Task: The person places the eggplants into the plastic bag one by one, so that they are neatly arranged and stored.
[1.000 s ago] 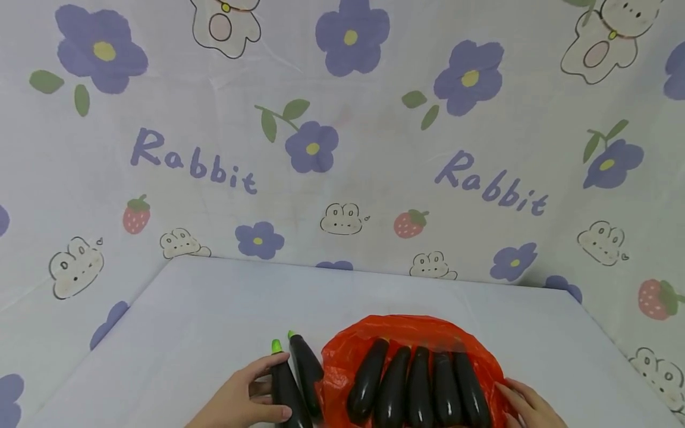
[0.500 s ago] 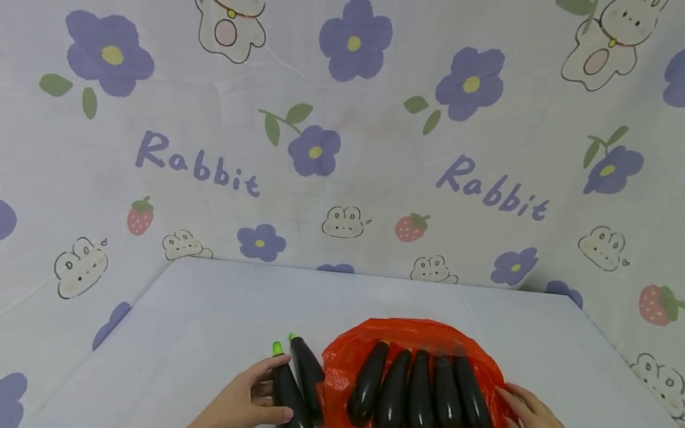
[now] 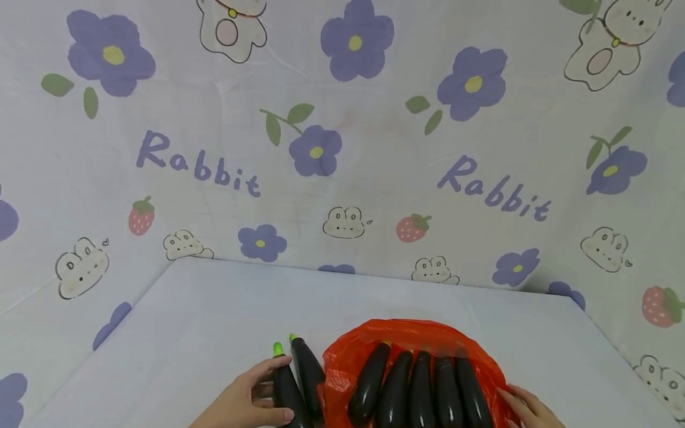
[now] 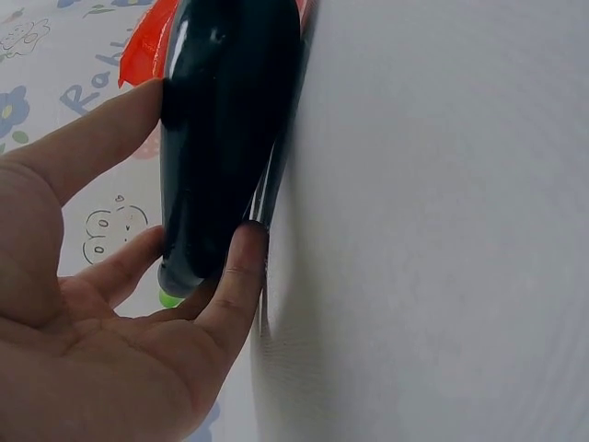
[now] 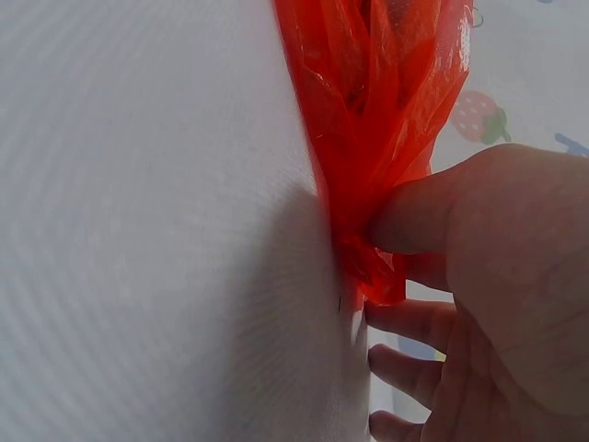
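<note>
My left hand grips a dark eggplant with a bright green stem end, thumb on one side and fingertips on the other. In the left wrist view the same eggplant hangs between thumb and fingers, its stem end mostly hidden behind them. A second eggplant lies just right of it, against the red plastic bag. Several eggplants lie side by side in the bag's open mouth. At the bag's right edge is my right hand; the right wrist view shows thumb and forefinger pinching gathered plastic.
A white tabletop spreads behind and to both sides of the bag. Beyond its back edge hangs a pale cloth printed with flowers, rabbits and strawberries. The near ends of the eggplants and bag run out of the head view.
The head view has tilted up slightly, so everything sits a little lower. Both hands keep their holds on the eggplant and the bag, with no clear movement.
</note>
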A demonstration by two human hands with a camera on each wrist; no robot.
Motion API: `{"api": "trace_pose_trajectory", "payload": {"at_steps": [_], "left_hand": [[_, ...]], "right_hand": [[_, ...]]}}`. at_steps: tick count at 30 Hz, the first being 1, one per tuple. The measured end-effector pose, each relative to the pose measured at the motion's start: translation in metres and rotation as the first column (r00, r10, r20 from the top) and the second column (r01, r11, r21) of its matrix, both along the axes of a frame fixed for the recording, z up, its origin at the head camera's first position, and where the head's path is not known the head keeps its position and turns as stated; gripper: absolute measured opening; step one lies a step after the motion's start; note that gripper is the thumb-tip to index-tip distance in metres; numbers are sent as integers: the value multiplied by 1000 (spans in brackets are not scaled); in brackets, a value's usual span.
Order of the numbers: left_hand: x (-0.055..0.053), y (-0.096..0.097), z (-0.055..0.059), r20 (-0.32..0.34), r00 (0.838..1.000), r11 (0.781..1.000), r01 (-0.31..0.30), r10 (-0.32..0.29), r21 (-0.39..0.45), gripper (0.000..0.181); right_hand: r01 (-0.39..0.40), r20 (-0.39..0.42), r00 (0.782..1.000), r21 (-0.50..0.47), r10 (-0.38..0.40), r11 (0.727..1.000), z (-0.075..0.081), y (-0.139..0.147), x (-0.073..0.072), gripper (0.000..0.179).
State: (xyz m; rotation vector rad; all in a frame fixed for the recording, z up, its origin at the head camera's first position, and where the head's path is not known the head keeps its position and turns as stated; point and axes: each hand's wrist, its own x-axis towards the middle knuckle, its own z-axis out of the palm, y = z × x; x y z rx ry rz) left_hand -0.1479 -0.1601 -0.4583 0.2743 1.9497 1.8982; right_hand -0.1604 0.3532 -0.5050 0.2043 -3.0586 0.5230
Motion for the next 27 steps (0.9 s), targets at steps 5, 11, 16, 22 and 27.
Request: {"api": "trace_pose_trajectory", "payload": {"at_steps": [5, 11, 16, 22, 27], "left_hand": [[0, -1, -2, 2, 1000, 1000, 6, -6, 3, 81], [0, -1, -3, -13, 1000, 1000, 10, -10, -3, 79], [0, 0, -2, -17, 1000, 1000, 15, -15, -5, 80], [-1, 0, -2, -27, 1000, 1000, 11, -11, -3, 80], [-2, 1, -3, -34, 999, 1000, 14, -14, 0, 80]], "right_hand": [[11, -4, 1000, -6, -12, 1000, -2, 0, -1, 49], [5, 26, 1000, -20, -5, 1000, -2, -1, -4, 51], [15, 58, 998, -43, -13, 999, 0, -1, -4, 58], [2, 17, 1000, -16, -2, 1000, 0, -1, -4, 47], [3, 20, 1000, -16, -2, 1000, -1, -1, -5, 47]]}}
